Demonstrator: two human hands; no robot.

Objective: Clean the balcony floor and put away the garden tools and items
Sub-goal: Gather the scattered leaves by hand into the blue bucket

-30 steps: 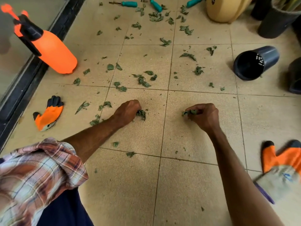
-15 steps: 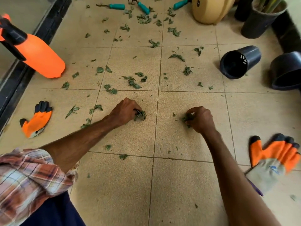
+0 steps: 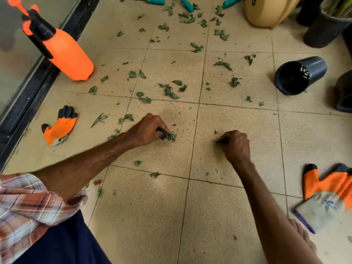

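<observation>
Both fists rest low on the tiled floor [image 3: 152, 216]. The left hand [image 3: 150, 129] curls round a clump of leaves [image 3: 168, 136] and the right hand [image 3: 236, 144] pinches a darker scrap [image 3: 222, 141], apparently gathering litter by hand. Beyond them lie scattered leaves [image 3: 169, 90], and farthest off the teal-handled tools [image 3: 155, 0].

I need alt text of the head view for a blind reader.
A person's left hand and right hand each pinch leaf scraps from a beige tiled floor littered with more. An orange spray bottle and a glove sit at left; another glove and a tipped black pot at right.
</observation>
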